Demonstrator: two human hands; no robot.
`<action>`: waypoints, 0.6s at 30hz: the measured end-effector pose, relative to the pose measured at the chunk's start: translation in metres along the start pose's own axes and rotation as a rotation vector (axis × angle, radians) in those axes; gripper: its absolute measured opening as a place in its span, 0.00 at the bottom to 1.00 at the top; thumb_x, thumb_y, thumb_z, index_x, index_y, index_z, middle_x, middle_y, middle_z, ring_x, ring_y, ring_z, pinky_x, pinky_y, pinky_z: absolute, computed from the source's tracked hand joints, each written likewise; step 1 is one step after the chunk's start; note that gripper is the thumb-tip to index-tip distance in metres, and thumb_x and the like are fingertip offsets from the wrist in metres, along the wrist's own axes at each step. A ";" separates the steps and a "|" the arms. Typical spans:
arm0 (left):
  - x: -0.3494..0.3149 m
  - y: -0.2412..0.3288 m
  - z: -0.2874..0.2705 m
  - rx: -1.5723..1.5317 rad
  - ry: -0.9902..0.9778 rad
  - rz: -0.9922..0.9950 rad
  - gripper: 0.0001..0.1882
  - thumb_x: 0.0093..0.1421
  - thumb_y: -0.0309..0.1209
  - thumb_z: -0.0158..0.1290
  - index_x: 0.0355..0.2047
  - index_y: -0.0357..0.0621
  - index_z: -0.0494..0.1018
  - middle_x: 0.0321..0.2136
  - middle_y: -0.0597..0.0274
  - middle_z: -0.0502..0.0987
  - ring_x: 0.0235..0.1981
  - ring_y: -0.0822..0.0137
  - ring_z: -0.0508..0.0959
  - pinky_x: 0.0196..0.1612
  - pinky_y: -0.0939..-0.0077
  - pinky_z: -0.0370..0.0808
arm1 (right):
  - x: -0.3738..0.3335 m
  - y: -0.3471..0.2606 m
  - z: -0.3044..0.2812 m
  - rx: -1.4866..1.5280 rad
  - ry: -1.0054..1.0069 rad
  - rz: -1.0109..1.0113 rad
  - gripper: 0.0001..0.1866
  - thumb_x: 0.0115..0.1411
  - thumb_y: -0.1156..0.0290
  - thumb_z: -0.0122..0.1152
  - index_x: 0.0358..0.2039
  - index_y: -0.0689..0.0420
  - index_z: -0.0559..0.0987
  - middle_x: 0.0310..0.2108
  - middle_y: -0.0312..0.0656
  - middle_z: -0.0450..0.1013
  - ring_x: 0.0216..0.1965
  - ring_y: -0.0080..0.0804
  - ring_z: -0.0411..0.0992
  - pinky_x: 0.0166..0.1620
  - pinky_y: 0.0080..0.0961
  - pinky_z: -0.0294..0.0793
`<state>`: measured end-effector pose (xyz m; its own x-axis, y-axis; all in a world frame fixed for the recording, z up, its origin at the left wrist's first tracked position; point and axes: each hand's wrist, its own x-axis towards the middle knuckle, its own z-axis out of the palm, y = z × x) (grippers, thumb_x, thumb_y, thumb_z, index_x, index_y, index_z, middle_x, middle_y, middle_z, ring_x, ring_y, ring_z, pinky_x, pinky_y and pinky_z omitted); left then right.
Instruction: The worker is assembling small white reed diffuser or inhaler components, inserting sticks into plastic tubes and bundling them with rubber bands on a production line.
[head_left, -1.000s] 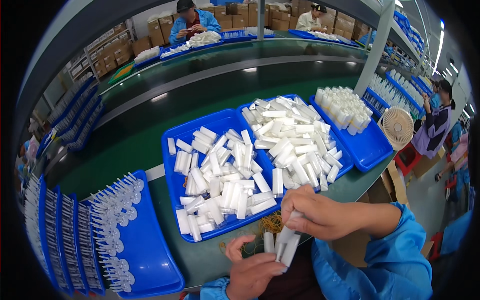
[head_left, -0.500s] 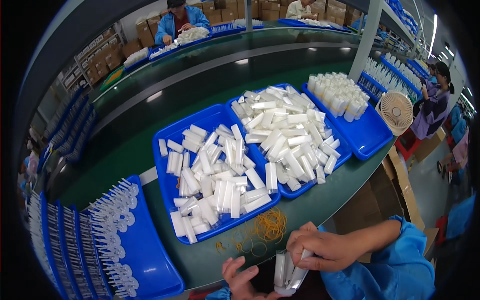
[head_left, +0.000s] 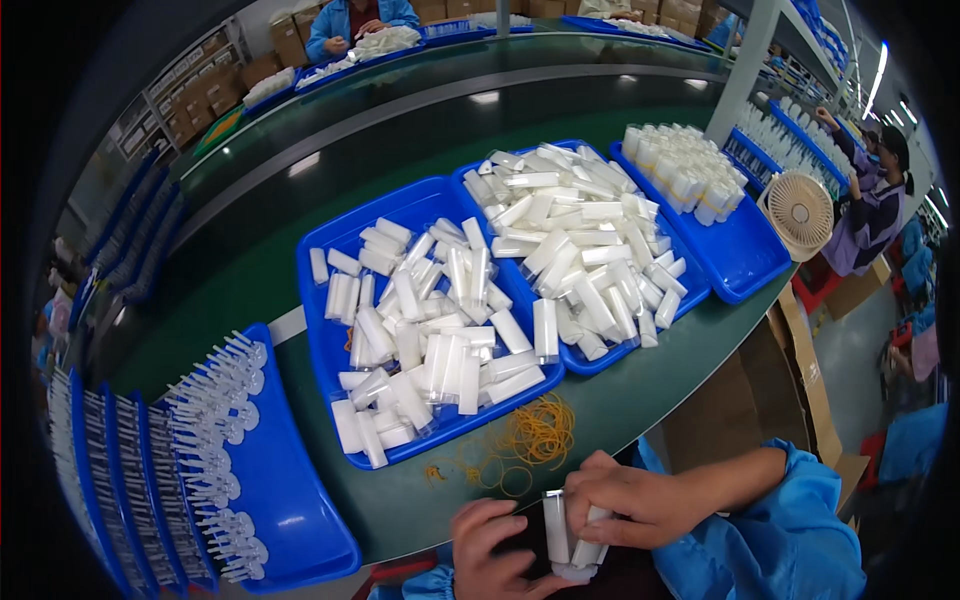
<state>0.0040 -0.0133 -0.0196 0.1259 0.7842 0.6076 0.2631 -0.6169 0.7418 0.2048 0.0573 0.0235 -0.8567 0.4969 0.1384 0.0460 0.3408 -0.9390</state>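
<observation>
At the near table edge, my right hand (head_left: 640,505) is closed round a small bundle of white packs (head_left: 556,530) in clear wrapping, standing roughly upright. My left hand (head_left: 485,550) is beside the bundle, fingers apart and slightly bent; one digit reaches the bundle's lower end, and whether it bears weight I cannot tell. Just beyond my hands lies a tangle of yellow rubber bands (head_left: 540,430), with a few loose ones around it. Two blue trays stand behind, a left tray (head_left: 318,375) and a middle tray (head_left: 700,285), both heaped with similar loose white packs.
A third blue tray (head_left: 745,262) holds banded bundles (head_left: 690,170), near a round fan (head_left: 797,215). At left, stacked blue trays (head_left: 290,520) carry white pronged parts. An open cardboard box (head_left: 740,400) sits below the right edge. Other people work across the line and at far right.
My left hand has shifted up and its fingers bend more beside the bundle. The right hand keeps its hold on the packs. The view has tilted slightly, moving the trays up.
</observation>
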 end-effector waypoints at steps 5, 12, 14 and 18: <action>0.012 0.009 -0.008 -1.249 -0.414 -0.801 0.60 0.29 0.36 0.73 0.59 0.43 0.46 0.52 0.56 0.59 0.53 0.62 0.64 0.54 0.66 0.63 | 0.010 -0.009 0.015 -0.214 -0.026 -0.250 0.06 0.56 0.64 0.55 0.34 0.48 0.75 0.30 0.31 0.66 0.38 0.30 0.64 0.41 0.33 0.51; -0.037 -0.016 -0.015 -1.118 -0.458 -0.981 0.30 0.43 0.28 0.66 0.44 0.39 0.64 0.34 0.59 0.70 0.33 0.68 0.71 0.38 0.74 0.70 | 0.051 0.007 0.003 -0.553 0.086 -0.266 0.10 0.48 0.65 0.57 0.34 0.46 0.76 0.32 0.29 0.64 0.39 0.30 0.63 0.37 0.34 0.53; -0.023 -0.008 -0.022 -0.994 -0.339 -0.763 0.18 0.47 0.21 0.59 0.37 0.39 0.64 0.26 0.60 0.71 0.28 0.70 0.72 0.32 0.76 0.71 | 0.062 0.022 0.001 -0.759 0.153 -0.152 0.09 0.48 0.65 0.56 0.32 0.46 0.77 0.31 0.30 0.63 0.39 0.29 0.62 0.38 0.33 0.53; -0.023 0.000 -0.025 -0.948 -0.143 -0.745 0.16 0.47 0.17 0.56 0.35 0.39 0.64 0.25 0.58 0.72 0.26 0.70 0.73 0.30 0.77 0.72 | 0.077 0.046 0.010 -1.049 0.152 -0.116 0.11 0.47 0.68 0.55 0.34 0.45 0.77 0.30 0.31 0.62 0.37 0.27 0.61 0.38 0.33 0.52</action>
<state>-0.0224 -0.0328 -0.0270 0.3623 0.9308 -0.0492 -0.4805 0.2318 0.8458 0.1363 0.1034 -0.0126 -0.8143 0.4871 0.3156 0.4499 0.8733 -0.1871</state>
